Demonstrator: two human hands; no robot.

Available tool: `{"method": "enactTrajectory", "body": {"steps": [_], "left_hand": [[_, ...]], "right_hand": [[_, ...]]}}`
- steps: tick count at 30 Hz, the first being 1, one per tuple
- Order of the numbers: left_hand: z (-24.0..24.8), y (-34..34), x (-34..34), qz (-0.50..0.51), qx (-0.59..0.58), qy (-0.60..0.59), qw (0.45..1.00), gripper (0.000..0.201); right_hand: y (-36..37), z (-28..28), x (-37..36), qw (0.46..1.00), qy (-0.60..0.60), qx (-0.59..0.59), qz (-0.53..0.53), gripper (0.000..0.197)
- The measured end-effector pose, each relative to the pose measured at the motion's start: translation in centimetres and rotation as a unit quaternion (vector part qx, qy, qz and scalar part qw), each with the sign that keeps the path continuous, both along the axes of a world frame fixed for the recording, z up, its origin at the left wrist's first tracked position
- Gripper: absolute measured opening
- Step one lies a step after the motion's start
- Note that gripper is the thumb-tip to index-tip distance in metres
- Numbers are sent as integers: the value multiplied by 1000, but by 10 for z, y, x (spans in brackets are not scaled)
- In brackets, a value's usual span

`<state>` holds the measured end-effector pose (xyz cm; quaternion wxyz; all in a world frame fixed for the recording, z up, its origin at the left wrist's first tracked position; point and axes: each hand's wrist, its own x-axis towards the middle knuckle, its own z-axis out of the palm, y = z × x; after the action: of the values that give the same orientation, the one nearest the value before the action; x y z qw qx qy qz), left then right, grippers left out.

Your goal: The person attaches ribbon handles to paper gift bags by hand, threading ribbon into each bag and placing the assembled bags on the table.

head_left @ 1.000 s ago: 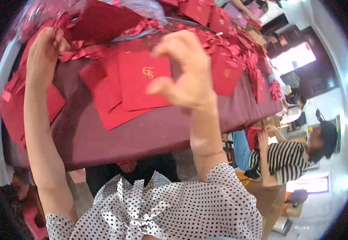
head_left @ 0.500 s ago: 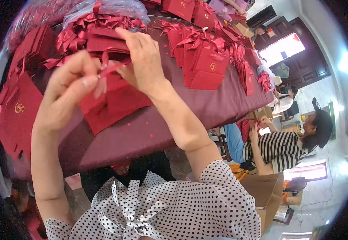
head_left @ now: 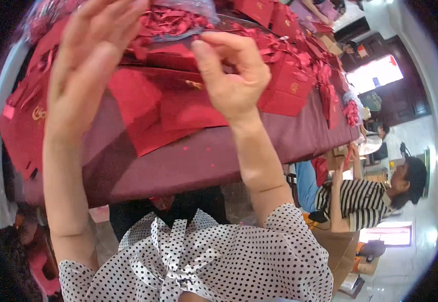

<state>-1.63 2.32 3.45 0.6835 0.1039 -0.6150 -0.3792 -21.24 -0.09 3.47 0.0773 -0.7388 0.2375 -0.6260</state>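
Risk, as judged: loose red ribbons [head_left: 176, 21] could catch on a finger and drag, lying so close behind the centre red bags [head_left: 188, 111]; those bags, overlapped, could skew if a forearm brushes them. Left hand [head_left: 84, 75]: open, fingers extended, blurred, nothing visibly gripped. Right hand [head_left: 238, 85]: thumb and forefinger curled close; cannot tell whether they pinch anything. Centre red bags lie on the desk [head_left: 178, 173] between both hands, right hand overlapping their right side in view; contact unclear.

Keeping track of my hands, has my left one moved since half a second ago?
Yes: your left hand moved forward, farther from the near table edge.
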Motion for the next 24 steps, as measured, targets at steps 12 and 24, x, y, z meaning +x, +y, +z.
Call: {"method": "enactTrajectory", "body": {"steps": [12,24], "left_hand": [[3,0,3,479,-177,-365,778,14],[9,-18,98,255,166,72,950,20]], "right_hand": [[-26,-1,-24,932,-145,256,211,38],[-115,-32,-41,919,194,320,-128,27]]}}
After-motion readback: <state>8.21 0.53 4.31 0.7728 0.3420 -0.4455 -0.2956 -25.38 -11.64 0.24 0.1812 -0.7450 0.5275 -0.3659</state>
